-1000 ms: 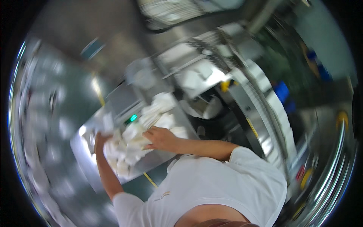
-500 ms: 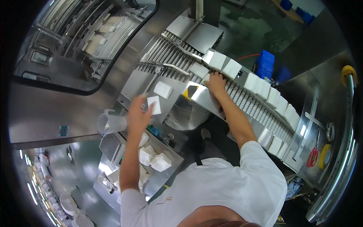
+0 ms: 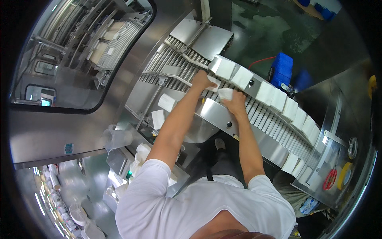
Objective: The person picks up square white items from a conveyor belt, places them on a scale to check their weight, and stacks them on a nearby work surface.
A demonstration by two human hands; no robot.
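Over the conveyor, my left hand (image 3: pixel 202 81) reaches across the rollers with its fingers closed on a white rectangular pack (image 3: pixel 214 83). Just right of it, my right hand (image 3: pixel 236 103) grips another white pack (image 3: pixel 225 94) by its near right side. Both packs are at the start of the white roller belt (image 3: pixel 260 119), close together. My fingers partly cover each pack. Two loose white packs, one (image 3: pixel 167 102) behind the other (image 3: pixel 158 119), lie on the metal side plate left of my left forearm.
White packs (image 3: pixel 277 97) stand in a row along the belt's far ledge. A pack (image 3: pixel 171 70) is on the metal rollers. Red-handled scissors (image 3: pixel 330 179) and yellow tape (image 3: pixel 347 175) hang at right. A translucent jug (image 3: pixel 119 137) stands left, beside the machine wall (image 3: pixel 87 127).
My left hand has moved from the loose packs on the side plate up and right to the conveyor. My right hand has shifted slightly right and nearer, now gripping a pack. Another pack appears on the metal rollers.
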